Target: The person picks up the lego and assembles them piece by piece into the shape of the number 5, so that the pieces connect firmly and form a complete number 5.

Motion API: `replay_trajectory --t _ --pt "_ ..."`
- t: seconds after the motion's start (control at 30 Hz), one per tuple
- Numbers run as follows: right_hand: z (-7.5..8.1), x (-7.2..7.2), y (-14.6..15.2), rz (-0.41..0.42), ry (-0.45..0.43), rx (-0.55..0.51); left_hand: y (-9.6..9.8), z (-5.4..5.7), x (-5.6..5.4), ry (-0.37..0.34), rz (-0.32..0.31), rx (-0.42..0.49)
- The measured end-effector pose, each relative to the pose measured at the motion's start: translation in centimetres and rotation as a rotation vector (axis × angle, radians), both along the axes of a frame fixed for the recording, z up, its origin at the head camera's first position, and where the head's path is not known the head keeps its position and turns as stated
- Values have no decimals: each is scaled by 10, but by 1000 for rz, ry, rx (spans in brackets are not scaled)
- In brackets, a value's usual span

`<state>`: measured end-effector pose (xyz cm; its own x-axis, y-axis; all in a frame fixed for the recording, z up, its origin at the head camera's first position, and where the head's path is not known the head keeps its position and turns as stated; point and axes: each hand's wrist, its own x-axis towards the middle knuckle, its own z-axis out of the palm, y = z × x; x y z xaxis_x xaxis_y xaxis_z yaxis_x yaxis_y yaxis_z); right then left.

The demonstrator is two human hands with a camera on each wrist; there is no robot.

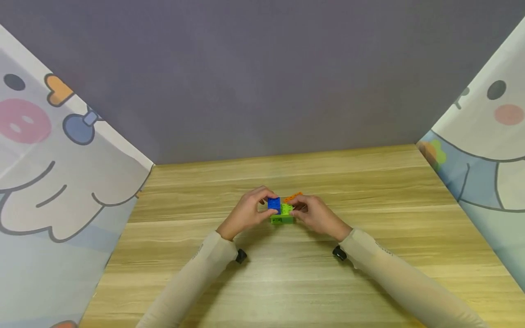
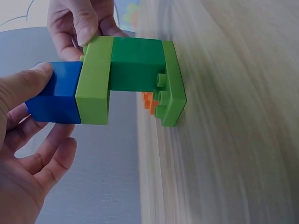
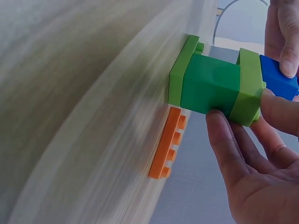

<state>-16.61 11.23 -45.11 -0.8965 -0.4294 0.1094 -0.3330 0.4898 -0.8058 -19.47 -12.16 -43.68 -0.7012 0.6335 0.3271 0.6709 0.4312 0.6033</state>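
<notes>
A small stack of toy building bricks stands on the table. Its bottom is a flat light green brick (image 2: 175, 86), with a dark green brick (image 2: 138, 65) on one end and another light green brick (image 2: 96, 84) across the top. My left hand (image 1: 248, 210) pinches a blue brick (image 2: 60, 93) between thumb and fingers, over the left end of that top brick and right against it. On the other side, my right hand (image 1: 316, 214) grips the stack, its thumb at the top light green brick's studs and fingertips by the dark green brick.
Just behind the stack, a thin orange brick (image 3: 166, 144) lies studs up on the wooden table (image 1: 266, 282). A grey panel (image 1: 270, 82) rises at the table's back edge, and cartoon-printed panels (image 1: 110, 168) flank both sides.
</notes>
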Motion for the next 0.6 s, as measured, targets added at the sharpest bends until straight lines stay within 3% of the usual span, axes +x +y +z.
replay_trajectory --t 0.6 --pt "0 0 -1 -2 17 -15 1 -10 3 7 9 25"
